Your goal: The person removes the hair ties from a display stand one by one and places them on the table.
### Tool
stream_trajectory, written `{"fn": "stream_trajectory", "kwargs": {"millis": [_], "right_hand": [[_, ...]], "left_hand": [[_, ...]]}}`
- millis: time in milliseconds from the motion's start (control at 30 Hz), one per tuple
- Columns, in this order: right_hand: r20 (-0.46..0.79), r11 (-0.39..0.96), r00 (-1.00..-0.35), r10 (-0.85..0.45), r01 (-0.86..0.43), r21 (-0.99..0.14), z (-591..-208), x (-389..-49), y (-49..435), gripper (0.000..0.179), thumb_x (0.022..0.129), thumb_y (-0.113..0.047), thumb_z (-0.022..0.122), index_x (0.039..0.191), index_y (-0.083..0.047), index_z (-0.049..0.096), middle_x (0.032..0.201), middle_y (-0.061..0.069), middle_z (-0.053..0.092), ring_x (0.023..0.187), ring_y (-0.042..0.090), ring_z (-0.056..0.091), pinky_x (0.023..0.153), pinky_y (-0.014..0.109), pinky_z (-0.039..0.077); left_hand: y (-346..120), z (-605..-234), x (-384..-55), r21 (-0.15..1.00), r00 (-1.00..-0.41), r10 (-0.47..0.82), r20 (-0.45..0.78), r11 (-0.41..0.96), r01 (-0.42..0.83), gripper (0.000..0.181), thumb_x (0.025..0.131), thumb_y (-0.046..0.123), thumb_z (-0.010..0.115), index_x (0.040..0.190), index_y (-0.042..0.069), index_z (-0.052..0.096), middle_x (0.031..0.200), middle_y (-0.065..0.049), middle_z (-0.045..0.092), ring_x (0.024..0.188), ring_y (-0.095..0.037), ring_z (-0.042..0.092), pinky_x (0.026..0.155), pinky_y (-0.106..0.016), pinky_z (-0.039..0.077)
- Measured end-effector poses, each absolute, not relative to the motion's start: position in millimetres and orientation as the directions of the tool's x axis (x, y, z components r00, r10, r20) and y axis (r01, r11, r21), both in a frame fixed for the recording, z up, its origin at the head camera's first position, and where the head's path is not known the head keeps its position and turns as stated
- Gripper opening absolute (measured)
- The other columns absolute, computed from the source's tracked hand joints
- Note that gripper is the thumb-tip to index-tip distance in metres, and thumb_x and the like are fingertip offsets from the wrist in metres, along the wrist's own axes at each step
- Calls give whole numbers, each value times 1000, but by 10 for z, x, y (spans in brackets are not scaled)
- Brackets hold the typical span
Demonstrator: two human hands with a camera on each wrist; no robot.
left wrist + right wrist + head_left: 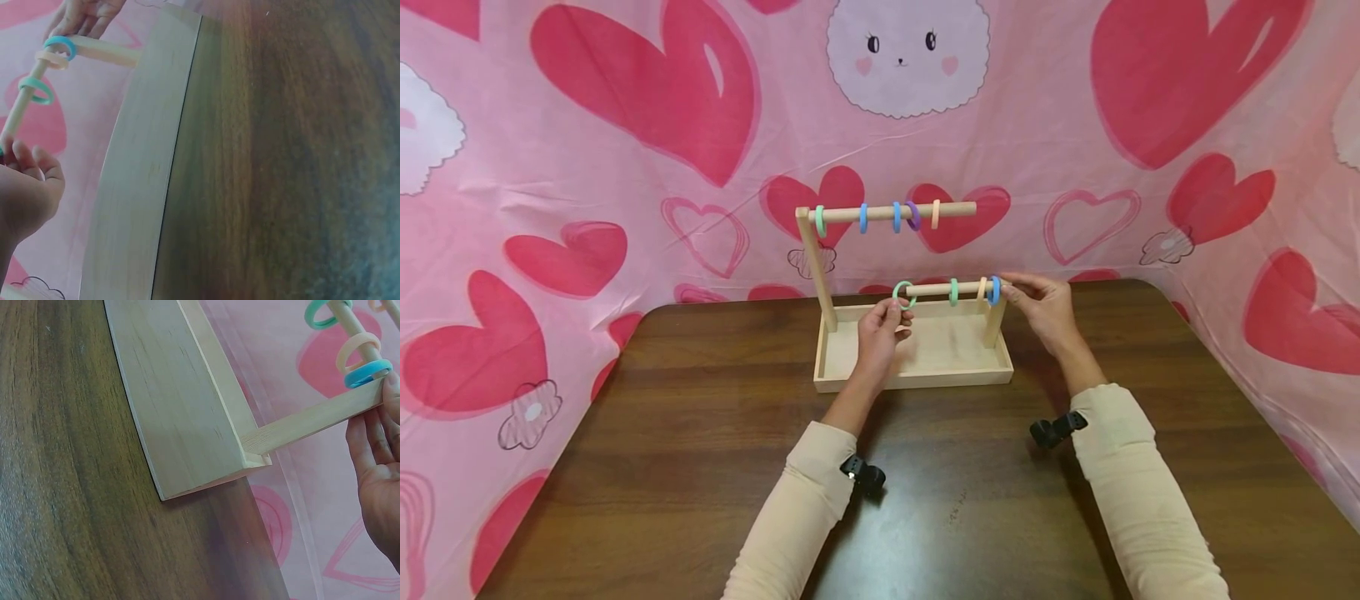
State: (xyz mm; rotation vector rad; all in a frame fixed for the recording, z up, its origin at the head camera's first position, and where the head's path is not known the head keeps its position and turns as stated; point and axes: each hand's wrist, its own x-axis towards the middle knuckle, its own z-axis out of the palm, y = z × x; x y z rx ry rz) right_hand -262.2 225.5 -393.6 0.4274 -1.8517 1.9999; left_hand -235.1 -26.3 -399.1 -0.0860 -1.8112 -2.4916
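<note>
The left hand (878, 333) is pinching a green ring (896, 291) at the lower bar's (932, 290) left tip, the right hand (1048, 315) clasping its post (993, 327).

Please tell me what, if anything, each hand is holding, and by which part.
The left hand pinches a green ring by its lower edge; the right hand grips the short wooden post at its upper end.
</note>
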Motion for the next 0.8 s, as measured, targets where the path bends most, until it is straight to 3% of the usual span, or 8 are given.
{"fn": "stream_trajectory", "kwargs": {"millis": [167,800], "right_hand": [[468,-61,-881,69,-472,-880,-3933,-2619,2253,22,90,14,66,110,15,71,92,-16,78,83,-6,70,77,11,56],[472,-44,-879,72,-476,-878,-3918,-2616,2249,24,89,14,65,112,22,65,92,-17,78,83,-6,70,77,10,56]], "left_hand": [[-288,-3990,-2337,940,-998,-4,60,-337,58,23,109,14,45,104,0,63,80,7,61,78,-6,57,69,-20,50],[-397,-3991,-2282,899,-999,42,3,-438,-16,25,109,12,42,96,10,63,83,4,59,78,-7,55,68,-20,47]]}}
